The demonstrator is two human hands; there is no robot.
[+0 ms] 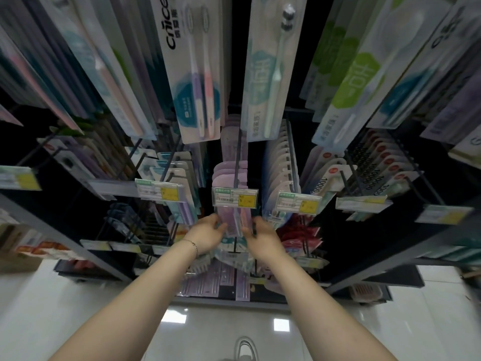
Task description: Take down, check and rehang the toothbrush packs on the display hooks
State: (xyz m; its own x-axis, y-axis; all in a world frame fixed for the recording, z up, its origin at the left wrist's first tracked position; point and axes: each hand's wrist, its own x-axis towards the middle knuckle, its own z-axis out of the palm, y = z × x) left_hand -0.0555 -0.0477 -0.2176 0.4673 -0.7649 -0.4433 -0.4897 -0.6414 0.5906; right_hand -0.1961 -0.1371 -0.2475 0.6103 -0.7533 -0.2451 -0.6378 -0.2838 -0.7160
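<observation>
Looking down the front of a shop rack [52,229] hung with toothbrush packs. Two bare forearms reach in from the bottom edge.

The left hand [208,231] and right hand [261,237] meet at the middle hook [236,162]. Each has its fingers curled round one side edge of a single purple pack [231,225]. The pack sits just below the hook's front end, under the middle price tag [235,200]. Its long axis runs straight down toward the white floor [78,308], with its top end nearest the tag. That top end is hidden behind the tag, so it is unclear whether the pack is on the hook or off it.

More purple packs [229,173] hang behind it on the same hook, too overlapped to count. Three price tags with yellow patches show clearly along this row. Others toward the rack's left and right edges are blurred.

One thin dark stick [254,228] shows at the right hand's fingers, and what it is cannot be made out. There is one bracelet [193,245] on the left wrist. One shoe tip [244,347] is cut off at the bottom edge. The lower rows are dark and partly hidden by the arms.
</observation>
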